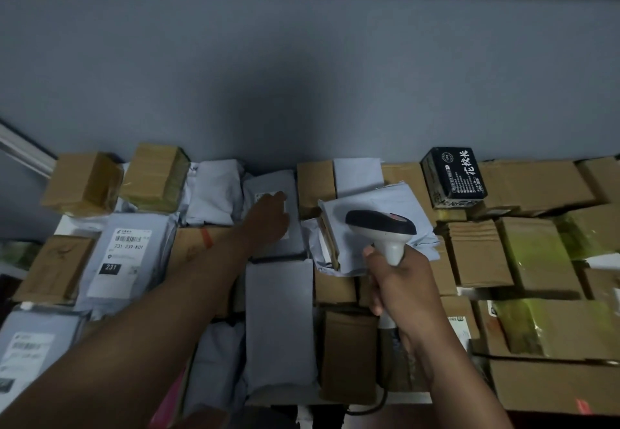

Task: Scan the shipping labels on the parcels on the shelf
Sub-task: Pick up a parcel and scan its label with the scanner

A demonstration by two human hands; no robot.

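My right hand (401, 291) grips the handle of a white and black barcode scanner (382, 225), whose head points away over a tilted grey mailer bag (396, 203). My left hand (270, 215) lies flat with straight fingers on a grey mailer parcel (292, 247) near the back, covering most of its white label (260, 197). At the left, another grey parcel (161, 260) shows a label (119, 260) reading 231-239-K01. Grey bags and brown cardboard boxes cover the shelf.
A black box with white characters (453, 173) stands at the back right. Brown boxes (479, 254), some under yellowish tape (533, 254), fill the right side. A grey wall (302, 76) rises behind. The scanner's cable (375, 405) hangs at the shelf's front edge.
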